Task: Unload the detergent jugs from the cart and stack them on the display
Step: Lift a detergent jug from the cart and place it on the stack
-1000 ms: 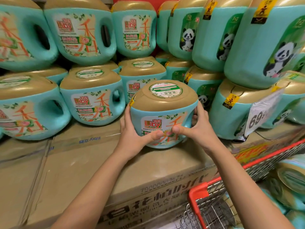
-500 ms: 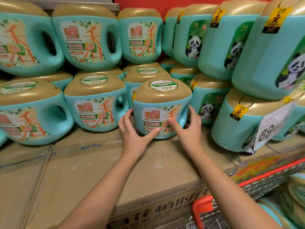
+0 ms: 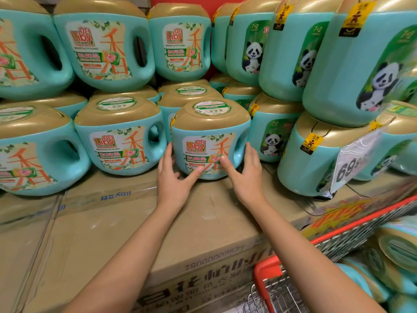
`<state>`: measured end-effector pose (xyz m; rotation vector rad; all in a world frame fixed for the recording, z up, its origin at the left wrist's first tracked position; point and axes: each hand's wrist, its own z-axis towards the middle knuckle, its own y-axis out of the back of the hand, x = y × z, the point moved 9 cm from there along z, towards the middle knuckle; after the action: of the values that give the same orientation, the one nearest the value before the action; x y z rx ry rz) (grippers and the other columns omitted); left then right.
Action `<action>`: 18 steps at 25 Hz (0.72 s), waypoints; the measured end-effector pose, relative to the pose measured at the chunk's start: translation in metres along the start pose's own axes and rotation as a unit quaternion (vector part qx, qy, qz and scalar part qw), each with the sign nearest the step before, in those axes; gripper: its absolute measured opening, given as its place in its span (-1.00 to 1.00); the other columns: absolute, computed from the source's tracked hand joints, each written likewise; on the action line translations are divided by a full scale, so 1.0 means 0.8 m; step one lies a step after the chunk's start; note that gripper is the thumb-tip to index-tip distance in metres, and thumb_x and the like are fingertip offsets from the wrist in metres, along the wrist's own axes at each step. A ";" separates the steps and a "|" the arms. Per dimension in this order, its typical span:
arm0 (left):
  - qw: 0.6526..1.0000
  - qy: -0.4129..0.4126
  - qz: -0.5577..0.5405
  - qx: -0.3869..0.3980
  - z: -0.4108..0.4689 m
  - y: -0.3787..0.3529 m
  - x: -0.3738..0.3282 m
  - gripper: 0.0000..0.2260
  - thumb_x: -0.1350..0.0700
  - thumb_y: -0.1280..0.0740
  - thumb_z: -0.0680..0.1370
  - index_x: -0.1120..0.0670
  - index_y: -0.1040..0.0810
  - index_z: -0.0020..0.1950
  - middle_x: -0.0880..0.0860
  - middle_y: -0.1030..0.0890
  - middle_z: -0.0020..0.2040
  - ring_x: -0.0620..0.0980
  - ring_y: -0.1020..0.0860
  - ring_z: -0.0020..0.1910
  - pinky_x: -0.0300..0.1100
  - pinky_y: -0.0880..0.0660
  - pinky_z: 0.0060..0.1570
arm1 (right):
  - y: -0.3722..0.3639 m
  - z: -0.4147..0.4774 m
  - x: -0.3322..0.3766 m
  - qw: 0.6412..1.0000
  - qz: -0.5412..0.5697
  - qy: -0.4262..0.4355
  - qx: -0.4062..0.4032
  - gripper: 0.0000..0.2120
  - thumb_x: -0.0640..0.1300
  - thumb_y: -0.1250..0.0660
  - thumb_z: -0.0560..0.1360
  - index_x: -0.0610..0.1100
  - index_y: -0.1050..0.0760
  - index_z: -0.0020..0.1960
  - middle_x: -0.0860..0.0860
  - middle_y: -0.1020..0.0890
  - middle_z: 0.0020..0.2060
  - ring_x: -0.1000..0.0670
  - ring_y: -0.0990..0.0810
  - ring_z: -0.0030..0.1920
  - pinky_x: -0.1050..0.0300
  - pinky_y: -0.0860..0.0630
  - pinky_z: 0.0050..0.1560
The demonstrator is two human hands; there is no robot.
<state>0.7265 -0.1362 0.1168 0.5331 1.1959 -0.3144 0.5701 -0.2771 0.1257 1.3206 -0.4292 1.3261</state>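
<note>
Brown cardboard boxes [image 3: 112,222] hold a teal, gold-capped plastic jug [image 3: 209,141]; left hand [image 3: 171,179] and right hand [image 3: 246,175] press it, fingers flat. Shoving might tip the jug beside it [image 3: 121,141].

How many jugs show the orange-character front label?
6: top-left jug, top-middle jug, top-right jug, bottom-left jug, bottom-middle jug, and the front jug between left hand and right hand. Those behind show only caps.

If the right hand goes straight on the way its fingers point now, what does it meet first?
Probably the panda jug behind. The right hand touches the front Liby jug at its handle side and would slide past it. Depth is unclear.
</note>
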 end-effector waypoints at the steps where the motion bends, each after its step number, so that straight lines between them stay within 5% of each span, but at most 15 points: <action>1: 0.999 -0.009 0.027 -0.022 -0.006 0.006 -0.008 -0.25 0.12 -0.52 0.43 0.10 -0.24 0.53 0.10 -0.31 0.47 0.01 -0.36 0.42 -0.03 -0.36 0.38 | 0.005 -0.011 -0.001 1.000 0.013 -0.005 -0.001 -0.33 0.07 -0.31 0.54 -0.15 -0.16 0.53 -0.09 -0.31 0.47 -0.08 -0.24 0.47 -0.01 -0.19 0.47; 4: 0.984 -0.142 0.072 -0.084 -0.037 0.020 -0.064 -0.55 0.10 -0.39 0.52 0.15 -0.43 0.39 0.16 -0.39 0.36 0.09 -0.37 0.39 -0.01 -0.31 0.39 | 0.045 -0.060 0.004 0.996 0.077 0.034 -0.031 -0.59 -0.01 -0.27 0.58 -0.02 -0.36 0.41 0.04 -0.51 0.31 0.06 -0.45 0.33 0.14 -0.35 0.35; 8: 0.968 -0.246 -0.042 -0.008 -0.104 -0.011 -0.126 -0.77 0.11 -0.31 0.54 0.04 -0.55 0.19 0.01 -0.53 0.17 -0.03 -0.53 0.19 -0.18 -0.47 0.19 | 0.124 -0.136 -0.005 0.981 0.165 0.060 -0.083 -0.78 0.02 -0.24 0.55 0.18 -0.51 0.17 0.09 -0.66 0.03 0.05 -0.64 0.05 0.19 -0.55 0.09; 13: 0.953 -0.135 -0.165 0.217 -0.176 -0.125 -0.141 -0.84 0.09 -0.34 0.51 -0.13 -0.57 0.05 -0.06 -0.67 -0.09 -0.10 -0.62 -0.17 -0.27 -0.57 -0.07 | 0.243 -0.205 -0.078 0.967 0.151 -0.020 -0.204 -0.85 -0.07 -0.27 0.54 -0.01 -0.56 0.08 -0.02 -0.70 -0.14 0.04 -0.66 -0.19 0.22 -0.57 -0.12; 18: 0.882 -0.058 -0.211 0.416 -0.237 -0.296 -0.150 -0.85 0.15 -0.33 0.50 -0.06 -0.59 0.01 0.07 -0.67 -0.14 -0.11 -0.60 -0.24 -0.26 -0.53 -0.12 | 0.384 -0.261 -0.178 0.926 0.090 -0.129 -0.344 -0.84 -0.27 -0.24 0.59 -0.04 -0.53 0.00 -0.01 -0.66 -0.23 0.13 -0.59 -0.29 0.29 -0.52 -0.21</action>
<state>0.4157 -0.2359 0.1261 0.9737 1.0127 -1.2538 0.1764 -0.2461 0.0778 0.8655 -1.1101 0.9994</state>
